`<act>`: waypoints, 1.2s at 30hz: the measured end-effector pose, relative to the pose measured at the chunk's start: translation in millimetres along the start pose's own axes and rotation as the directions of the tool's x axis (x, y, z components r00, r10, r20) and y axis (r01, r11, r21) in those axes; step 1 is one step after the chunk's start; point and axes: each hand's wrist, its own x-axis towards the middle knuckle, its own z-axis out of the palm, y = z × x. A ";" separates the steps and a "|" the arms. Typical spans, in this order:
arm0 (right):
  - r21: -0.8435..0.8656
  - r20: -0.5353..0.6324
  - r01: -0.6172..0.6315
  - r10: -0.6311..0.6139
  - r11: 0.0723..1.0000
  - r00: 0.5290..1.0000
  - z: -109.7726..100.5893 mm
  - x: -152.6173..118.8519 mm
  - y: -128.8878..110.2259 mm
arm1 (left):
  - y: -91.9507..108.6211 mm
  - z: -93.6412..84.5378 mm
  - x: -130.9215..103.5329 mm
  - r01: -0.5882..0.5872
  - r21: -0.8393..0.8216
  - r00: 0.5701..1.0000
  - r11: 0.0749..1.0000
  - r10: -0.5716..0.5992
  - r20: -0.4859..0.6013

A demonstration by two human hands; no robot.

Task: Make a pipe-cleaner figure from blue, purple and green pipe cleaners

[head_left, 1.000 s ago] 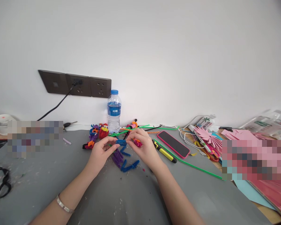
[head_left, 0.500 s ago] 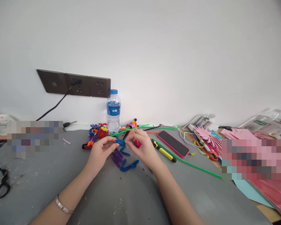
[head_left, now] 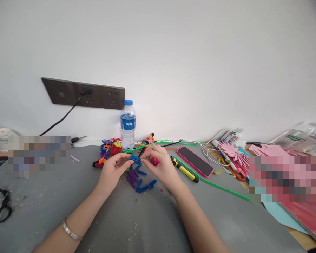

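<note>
Between my fingertips is a small folded blue pipe cleaner piece (head_left: 135, 159). My left hand (head_left: 114, 172) pinches its left end, and my right hand (head_left: 160, 165) pinches its right end. Bent blue pipe cleaners (head_left: 145, 186) lie on the grey table (head_left: 116, 218) just below, beside a purple pipe cleaner bundle (head_left: 132, 177). A magenta piece (head_left: 154, 161) shows by my right hand's curled fingers; whether they touch it I cannot tell. Green pipe cleaners (head_left: 144, 146) run behind my hands.
A water bottle (head_left: 128, 124) stands at the wall behind small fuzzy figures (head_left: 116, 146). On the right lie a yellow cutter knife (head_left: 185, 171), a phone (head_left: 195, 161), a long green pipe cleaner (head_left: 223, 189) and pink paper (head_left: 268, 151). A black cord (head_left: 64, 117) hangs from the socket.
Almost nothing differs. Both hands stay on the blue piece, with only a slight shift of the fingers and of the view.
</note>
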 end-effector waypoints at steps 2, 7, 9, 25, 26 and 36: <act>0.008 -0.001 0.000 0.000 1.000 1.000 -0.6 0.3 -0.1 | 0.8 -0.3 -0.4 -0.010 0.006 1.000 1.000 0.010 0.005; 0.057 -0.015 -0.013 0.014 0.998 1.000 -1.3 1.2 -2.0 | 1.7 -0.8 -0.1 -0.017 0.022 1.000 1.000 0.017 0.014; 0.074 -0.019 -0.018 0.019 0.997 1.000 -0.9 1.4 -2.8 | 1.5 -0.6 0.4 -0.021 0.030 1.000 0.999 0.021 0.006; 0.191 0.004 -0.103 0.104 0.976 0.995 -0.5 4.6 -3.9 | 1.4 0.2 -0.1 -0.053 0.057 0.999 0.997 0.052 0.015; 0.207 0.009 -0.109 0.110 0.972 0.994 -0.1 4.6 -3.9 | 1.6 0.2 -0.4 -0.057 0.060 0.998 0.997 0.057 0.016; 0.223 0.024 -0.095 0.092 0.970 0.995 0.4 4.8 -4.4 | -1.2 -0.4 -1.3 -0.087 0.068 0.996 0.994 0.084 0.036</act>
